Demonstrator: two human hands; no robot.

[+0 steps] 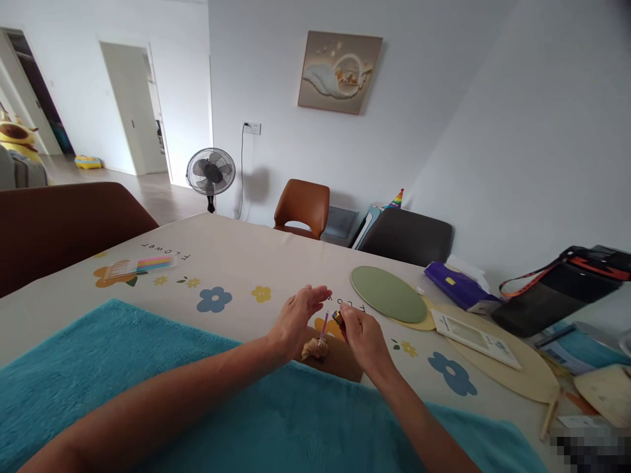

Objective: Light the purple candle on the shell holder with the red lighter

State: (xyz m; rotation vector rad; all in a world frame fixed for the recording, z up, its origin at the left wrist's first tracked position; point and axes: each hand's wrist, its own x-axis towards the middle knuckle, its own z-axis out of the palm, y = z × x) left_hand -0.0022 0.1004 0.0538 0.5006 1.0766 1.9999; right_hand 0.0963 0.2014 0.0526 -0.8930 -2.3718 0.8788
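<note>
Nearest my view lay the fluffy teal towel (pixel 197 394), with both forearms crossing it. Past its edge, on a brown board (pixel 348 364), sat 1 small pastry (pixel 314 349) with 1 thin purple candle (pixel 323 326) standing in it, slightly tilted. The left hand (pixel 296 315) hovered open just beside the candle, fingers extended, holding nothing. The right hand (pixel 362 335) was pinched shut on a small orange-tipped object (pixel 338 317), possibly a lighter, close to the candle's top. I judged 2 risks: a nudge from either hand could topple the candle, and any flame so near fingers and towel could scorch them.
</note>
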